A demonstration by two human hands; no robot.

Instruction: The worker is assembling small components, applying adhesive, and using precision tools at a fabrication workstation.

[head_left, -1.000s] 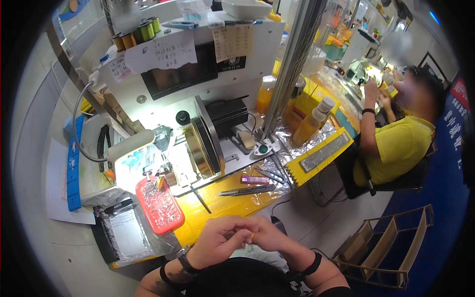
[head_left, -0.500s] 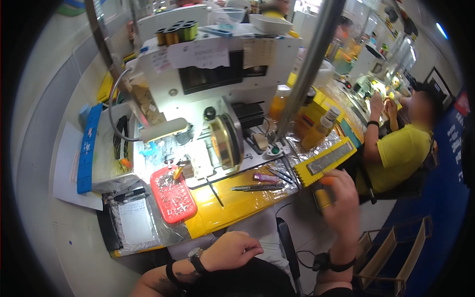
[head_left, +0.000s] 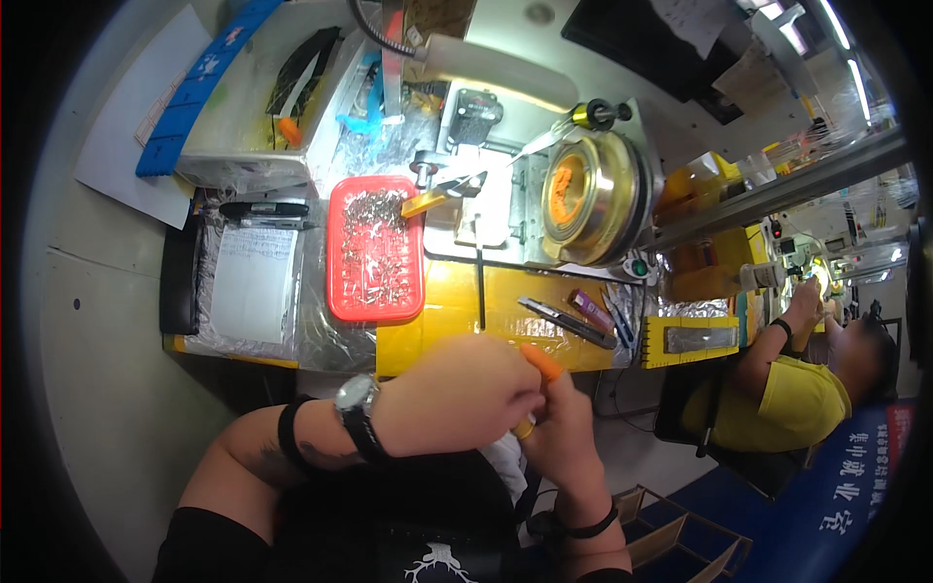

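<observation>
Head: finger cot (head_left: 542, 362) points up-left.

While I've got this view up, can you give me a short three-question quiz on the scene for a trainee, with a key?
1. Fill in: the handwritten sheet lies to the ____ of the red tray, as the wearer sees it.
2. Multiple choice: how do the left hand and the right hand stand?
A) Far apart, on opposite sides of the tray
B) Close together, lower in the picture than the tray
C) Both down inside the tray
3. True or false: the watch is worn on the right arm.

Key: 1: left. 2: B. 3: false; it is on the left arm.
</observation>
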